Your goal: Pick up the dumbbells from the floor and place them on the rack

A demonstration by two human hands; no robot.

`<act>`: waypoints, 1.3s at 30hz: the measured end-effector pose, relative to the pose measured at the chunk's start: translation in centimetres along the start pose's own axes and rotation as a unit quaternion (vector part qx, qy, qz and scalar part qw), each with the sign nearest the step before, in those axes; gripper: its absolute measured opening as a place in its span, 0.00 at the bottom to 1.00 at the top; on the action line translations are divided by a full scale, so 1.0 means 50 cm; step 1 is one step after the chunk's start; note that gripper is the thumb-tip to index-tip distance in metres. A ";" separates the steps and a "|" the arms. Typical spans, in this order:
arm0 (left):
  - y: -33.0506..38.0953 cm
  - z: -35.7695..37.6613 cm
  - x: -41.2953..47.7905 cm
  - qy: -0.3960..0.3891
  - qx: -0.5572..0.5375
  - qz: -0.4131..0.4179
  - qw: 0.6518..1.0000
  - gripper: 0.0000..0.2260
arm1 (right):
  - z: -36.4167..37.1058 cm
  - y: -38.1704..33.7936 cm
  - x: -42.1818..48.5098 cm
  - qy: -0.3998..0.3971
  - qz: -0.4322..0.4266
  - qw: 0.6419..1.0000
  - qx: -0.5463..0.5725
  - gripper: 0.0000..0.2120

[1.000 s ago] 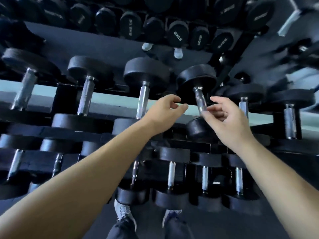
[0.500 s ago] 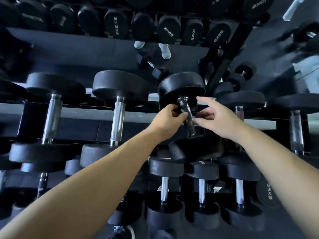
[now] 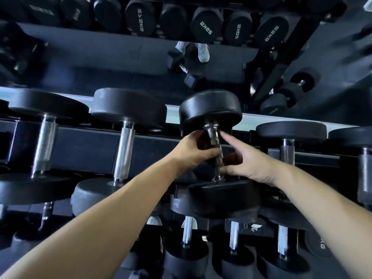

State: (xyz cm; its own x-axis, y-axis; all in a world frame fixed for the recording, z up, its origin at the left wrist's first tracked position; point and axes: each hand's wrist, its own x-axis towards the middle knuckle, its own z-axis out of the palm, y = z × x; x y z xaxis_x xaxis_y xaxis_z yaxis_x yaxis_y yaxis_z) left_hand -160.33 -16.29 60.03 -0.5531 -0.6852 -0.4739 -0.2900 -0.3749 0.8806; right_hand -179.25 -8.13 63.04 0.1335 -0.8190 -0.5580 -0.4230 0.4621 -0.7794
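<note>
Both hands meet at the steel handle of a round black dumbbell [image 3: 210, 110] on the upper tier of the rack [image 3: 96, 146]. The left hand [image 3: 192, 153] is wrapped around the handle from the left, fingers curled closed on it. The right hand [image 3: 248, 160] comes in from the right with the thumb against the lower handle and the index finger stretched up beside it; whether it fully grips is unclear. The dumbbell sits tilted between neighbouring dumbbells [image 3: 128, 108], its near head overhanging the lower tier. A mirror [image 3: 100, 57] behind the rack reflects a small hex dumbbell [image 3: 182, 67] on the floor
</note>
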 end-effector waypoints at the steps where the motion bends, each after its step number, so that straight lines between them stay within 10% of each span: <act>1: -0.004 -0.001 0.002 -0.005 -0.001 -0.003 1.000 0.30 | 0.003 0.003 0.001 -0.006 0.005 1.000 0.022 0.52; 14: 0.002 -0.024 -0.006 -0.031 0.059 0.035 0.997 0.12 | 0.063 -0.013 0.002 0.056 -0.006 0.997 0.057 0.50; 39: 0.012 -0.054 0.003 -0.095 0.095 -0.014 0.991 0.10 | 0.132 -0.010 0.000 0.101 -0.025 0.980 0.167 0.52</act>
State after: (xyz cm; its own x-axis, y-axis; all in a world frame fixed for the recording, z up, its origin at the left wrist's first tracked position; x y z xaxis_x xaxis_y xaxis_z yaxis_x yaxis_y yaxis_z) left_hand -158.46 -18.31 60.45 -0.6742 -0.5393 -0.5047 -0.4399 -0.2557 0.8609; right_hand -173.15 -6.14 61.53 -0.0475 -0.8781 -0.4761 -0.0988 0.4784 -0.8726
